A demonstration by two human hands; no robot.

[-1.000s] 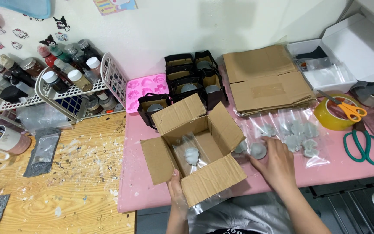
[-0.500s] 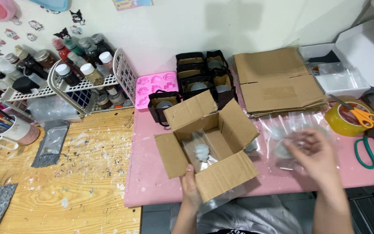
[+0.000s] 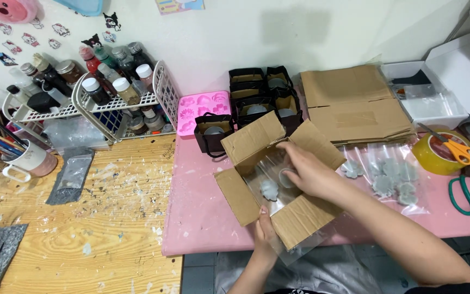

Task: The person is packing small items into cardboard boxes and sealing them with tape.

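the open cardboard box (image 3: 278,179) stands on the pink mat (image 3: 202,212) of the bench, with its four flaps spread outward. the right hand (image 3: 308,171) reaches down into the box from the right side, and its fingers are curled around a small round grey piece (image 3: 285,177) wrapped in clear plastic, so the grip is closed on this piece just above the bottom of the box. beside it, a little to the left and nearer to the person, a grey flower-shaped piece (image 3: 269,189) lies on the floor of the box, close to the fingers but not touching them. the left hand (image 3: 265,231) is at the near edge of the box, with the thumb pressed on the near flap; the other fingers are hidden under the flap, but the grip clasps this flap. to the right of the box, more grey flower pieces in clear bags (image 3: 393,177) lie on the mat, well apart from both hands. behind the box are small black bags (image 3: 257,100), a pink mould (image 3: 202,109) and flat cardboard sheets (image 3: 354,106). a roll of yellow tape (image 3: 436,155) with orange scissors (image 3: 455,147) on it lies at the far right.
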